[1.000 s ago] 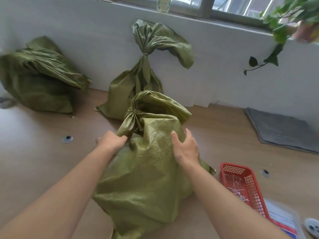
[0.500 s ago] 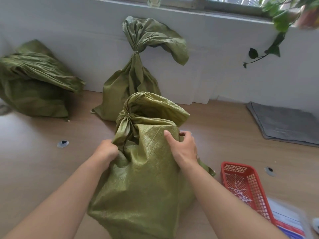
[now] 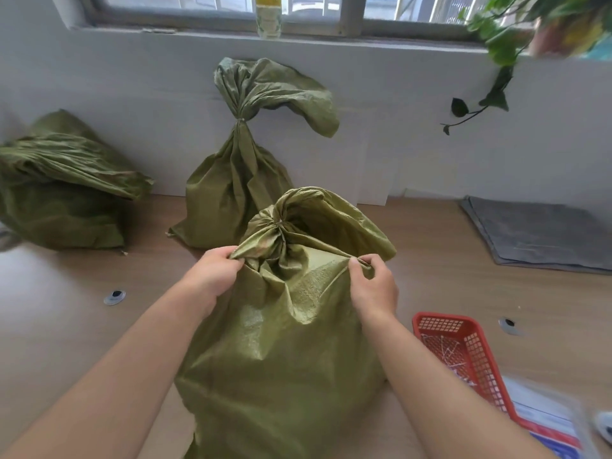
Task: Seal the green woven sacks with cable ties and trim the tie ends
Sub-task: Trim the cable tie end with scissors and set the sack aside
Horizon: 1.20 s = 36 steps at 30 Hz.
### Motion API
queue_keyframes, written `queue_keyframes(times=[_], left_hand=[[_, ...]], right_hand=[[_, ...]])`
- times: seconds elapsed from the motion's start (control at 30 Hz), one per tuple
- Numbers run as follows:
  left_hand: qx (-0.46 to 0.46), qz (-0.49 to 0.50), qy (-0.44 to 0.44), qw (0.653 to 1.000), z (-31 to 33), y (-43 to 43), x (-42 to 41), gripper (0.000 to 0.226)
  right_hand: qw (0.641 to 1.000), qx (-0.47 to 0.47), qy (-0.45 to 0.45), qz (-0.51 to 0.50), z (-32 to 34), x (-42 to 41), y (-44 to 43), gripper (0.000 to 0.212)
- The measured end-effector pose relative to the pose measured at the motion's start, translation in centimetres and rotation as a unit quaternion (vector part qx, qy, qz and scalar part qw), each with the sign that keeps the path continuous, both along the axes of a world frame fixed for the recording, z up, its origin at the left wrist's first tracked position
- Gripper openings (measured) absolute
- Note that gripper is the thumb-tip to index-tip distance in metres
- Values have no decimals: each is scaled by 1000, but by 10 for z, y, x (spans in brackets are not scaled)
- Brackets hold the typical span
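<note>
Front sack (image 3: 281, 376) stands up on the wood floor (image 3: 447, 276), right in front of the person, btw both arms. Its top is bunched tight into a neck (image 3: 280, 223) & the loose mouth flops over behind that. Can't tell what holds the neck shut, too small to see.

L hand (image 3: 212, 279) is on the sack's left side, just under the neck. Its fingers are curled in & pinch a fold of the green cloth. R hand (image 3: 374, 289) is on the right side at abt the same height, fingers also curled, pinching another fold. The cloth btw the 2 hands is pulled up into ridges.

Middle sack (image 3: 231, 193) is behind the front one, leaning on the white wall (image 3: 414, 127). Its neck is squeezed thin w/ a small pale bit (image 3: 241, 120) at the tight spot, & its top hangs over to the right. Left sack (image 3: 63, 193) lies on the floor by the wall, well apart from the others.

Red basket (image 3: 440, 323) sits on the floor near the R arm, w/ thin white bits (image 3: 443, 351) inside. Grey mat (image 3: 536, 236) lies flat by the wall on the right. A plant (image 3: 496, 44) hangs down above it & a bottle (image 3: 269, 14) stands on the sill. One round disc (image 3: 114, 296) is on the floor to the left
</note>
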State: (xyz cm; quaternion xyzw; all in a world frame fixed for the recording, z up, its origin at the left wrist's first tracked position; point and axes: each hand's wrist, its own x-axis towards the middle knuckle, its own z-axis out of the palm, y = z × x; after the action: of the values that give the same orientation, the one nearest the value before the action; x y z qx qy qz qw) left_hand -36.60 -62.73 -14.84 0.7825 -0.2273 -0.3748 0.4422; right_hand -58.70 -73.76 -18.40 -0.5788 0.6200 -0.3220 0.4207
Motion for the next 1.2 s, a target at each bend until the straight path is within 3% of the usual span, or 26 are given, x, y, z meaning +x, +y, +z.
queue_keyframes(times=[0.4,0.6,0.9,1.07,1.2], left_hand=[[-142,-10,21,990,65,-49,-34,28],[-192,-48,15,980,86,-114,-41,28],[-245,-102,51,963,76,-257,-56,31],[-282,-124,29,951,66,-349,-55,29],[-268,-157,-69,948,31,-405,-54,37]], right_hand=[[974,-133,-118,-139,34,-16,-14,18],[949,-192,-176,-179,57,-29,-70,15],[932,-238,-188,-196,55,-47,-193,16],[914,-268,-207,-222,38,-44,-272,17],[925,-230,-213,-214,8,-35,-325,18]])
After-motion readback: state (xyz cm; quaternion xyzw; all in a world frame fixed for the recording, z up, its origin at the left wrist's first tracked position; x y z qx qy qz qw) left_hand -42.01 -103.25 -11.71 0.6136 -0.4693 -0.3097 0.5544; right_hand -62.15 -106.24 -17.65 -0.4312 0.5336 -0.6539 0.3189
